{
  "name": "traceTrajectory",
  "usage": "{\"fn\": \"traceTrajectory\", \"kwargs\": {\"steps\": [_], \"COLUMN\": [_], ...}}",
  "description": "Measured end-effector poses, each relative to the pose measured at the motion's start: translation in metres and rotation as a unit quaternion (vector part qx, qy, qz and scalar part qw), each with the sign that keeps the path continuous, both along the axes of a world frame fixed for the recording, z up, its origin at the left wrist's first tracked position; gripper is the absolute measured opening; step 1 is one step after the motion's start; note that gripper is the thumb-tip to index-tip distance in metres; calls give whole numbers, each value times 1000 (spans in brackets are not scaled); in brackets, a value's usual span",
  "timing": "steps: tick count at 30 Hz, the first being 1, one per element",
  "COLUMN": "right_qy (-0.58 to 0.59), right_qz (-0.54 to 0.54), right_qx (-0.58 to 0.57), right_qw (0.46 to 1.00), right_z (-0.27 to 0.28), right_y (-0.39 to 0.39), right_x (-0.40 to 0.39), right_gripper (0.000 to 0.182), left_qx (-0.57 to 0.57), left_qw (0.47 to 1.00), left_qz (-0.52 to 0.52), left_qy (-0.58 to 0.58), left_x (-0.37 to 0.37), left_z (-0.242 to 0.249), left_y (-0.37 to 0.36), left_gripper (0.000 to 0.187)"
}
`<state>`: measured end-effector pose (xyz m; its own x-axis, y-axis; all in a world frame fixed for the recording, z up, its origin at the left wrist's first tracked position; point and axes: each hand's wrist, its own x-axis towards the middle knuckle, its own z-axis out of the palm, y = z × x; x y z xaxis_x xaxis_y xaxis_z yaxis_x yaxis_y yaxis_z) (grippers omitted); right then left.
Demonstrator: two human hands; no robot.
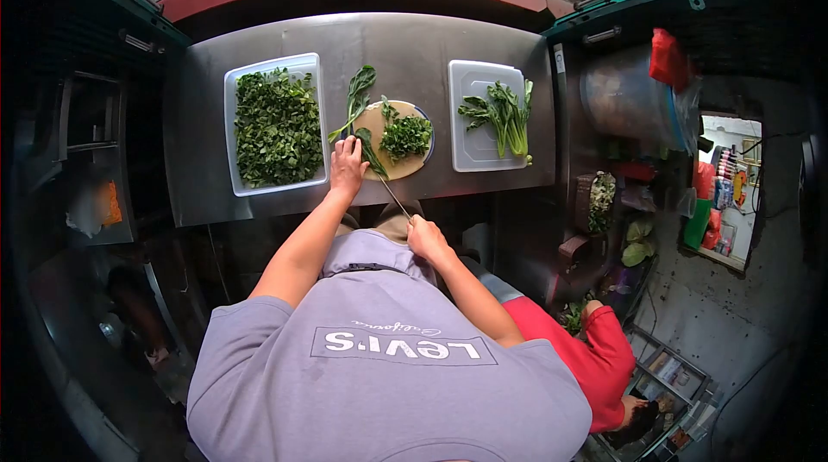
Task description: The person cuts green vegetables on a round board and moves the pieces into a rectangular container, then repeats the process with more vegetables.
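My left hand (347, 173) presses bent fingers onto a stalk of leafy greens (360, 93) at the left edge of a round cutting board (405, 170). The leafy end reaches past the board toward the table's far side. In my right hand (428, 239) is the handle of a knife (394, 195), whose blade points up and left to the board's near side, close to a dark green leaf (371, 151). A small heap of chopped greens (405, 136) lies on the board's right half.
A white tub (323, 143) full of chopped greens stands left on the steel table (388, 39). At right, a pale tray (467, 151) bears a bunch of uncut greens (509, 121). Another person in a red sleeve (595, 350) is close on my right, hand near greens.
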<state>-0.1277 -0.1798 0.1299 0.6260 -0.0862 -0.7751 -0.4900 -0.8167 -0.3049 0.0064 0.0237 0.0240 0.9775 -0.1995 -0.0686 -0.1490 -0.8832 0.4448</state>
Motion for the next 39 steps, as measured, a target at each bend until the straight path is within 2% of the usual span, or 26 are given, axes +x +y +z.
{"fn": "traceTrajectory", "kwargs": {"steps": [4, 8, 10, 19, 39], "right_qy": [-1, -58, -130, -186, -149], "right_qz": [4, 2, -4, -13, 0], "right_qx": [2, 26, 39, 56, 38], "right_qw": [1000, 998, 991, 981, 988], "right_z": [14, 16, 1, -57, -72], "right_y": [2, 11, 20, 53, 57], "right_x": [13, 29, 36, 67, 75], "right_gripper": [31, 30, 29, 25, 24], "left_qx": [24, 14, 9, 11, 29], "left_qw": [1000, 1000, 1000, 1000, 999], "left_qz": [-7, -9, -8, 0, -31], "left_qy": [4, 3, 5, 1, 1], "left_x": [1, 2, 0, 3, 7], "left_z": [-2, 2, 3, 0, 8], "left_y": [2, 3, 2, 1, 3], "left_gripper": [71, 71, 72, 75, 66]}}
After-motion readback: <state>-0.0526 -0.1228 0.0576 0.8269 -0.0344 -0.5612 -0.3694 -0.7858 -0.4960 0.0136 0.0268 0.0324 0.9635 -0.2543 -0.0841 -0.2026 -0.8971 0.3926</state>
